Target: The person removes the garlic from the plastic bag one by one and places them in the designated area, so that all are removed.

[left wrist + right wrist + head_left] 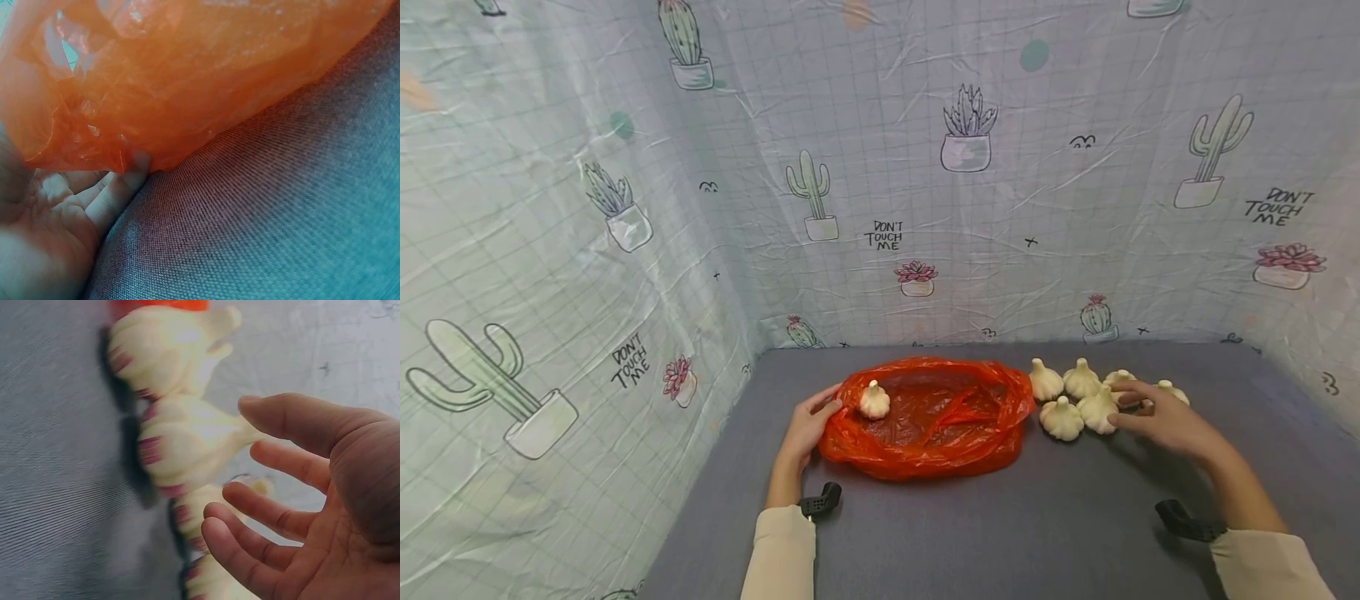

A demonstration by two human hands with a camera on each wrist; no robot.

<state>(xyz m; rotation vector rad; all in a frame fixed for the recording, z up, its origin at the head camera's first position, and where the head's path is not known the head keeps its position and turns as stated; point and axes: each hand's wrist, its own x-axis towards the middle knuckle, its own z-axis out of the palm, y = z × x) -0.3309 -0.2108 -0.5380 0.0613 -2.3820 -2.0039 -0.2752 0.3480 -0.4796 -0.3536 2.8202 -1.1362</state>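
An orange-red plastic bag (917, 462) lies on the grey table with its mouth spread wide upward. One garlic bulb (874, 402) sits in the left end of the bag's opening. At that end my left hand (807, 427) holds the bag's edge, with fingers (112, 197) partly hidden under the plastic. My right hand (1176, 425) is over a group of several garlic bulbs (1062, 419) to the right of the bag. Its thumb and fingers are spread apart around the nearest bulb (1097, 410). In the right wrist view, nothing lies against the palm (356, 506).
The grey table (940, 542) extends in front of the bag and out to both sides. Behind and to the left hangs a pale curtain (865, 100) with printed cactus drawings. A black wrist camera mount (1187, 522) is strapped at the right sleeve.
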